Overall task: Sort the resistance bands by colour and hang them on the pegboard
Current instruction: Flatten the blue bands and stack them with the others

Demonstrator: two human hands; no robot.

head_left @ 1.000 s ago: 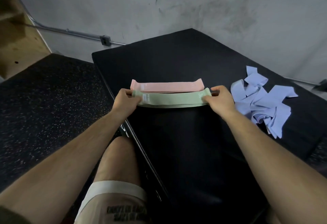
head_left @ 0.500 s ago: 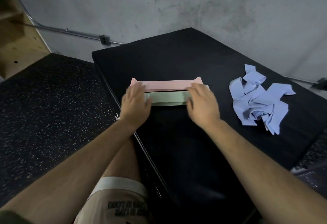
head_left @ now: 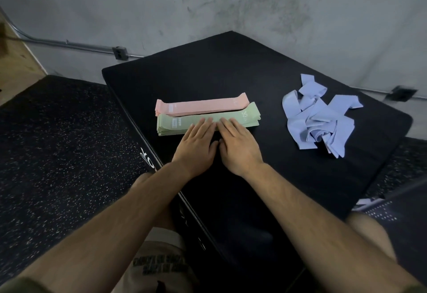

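Your left hand (head_left: 196, 146) and right hand (head_left: 238, 146) flat, fingers straight, pressing the green bands (head_left: 205, 121), pink bands (head_left: 201, 107) just behind, blue bands (head_left: 321, 117) heaped apart, black box (head_left: 231, 66) beneath

1 wide-angle camera, worn on the head, looks forward and steeply down over a black tabletop (head_left: 231, 66) at close range. The left hand (head_left: 196, 147) and right hand (head_left: 239, 151) sit at frame centre; grey wall (head_left: 208, 3) fills the top, speckled floor (head_left: 57, 142) the left, the wearer's shorts (head_left: 159, 267) the bottom edge.
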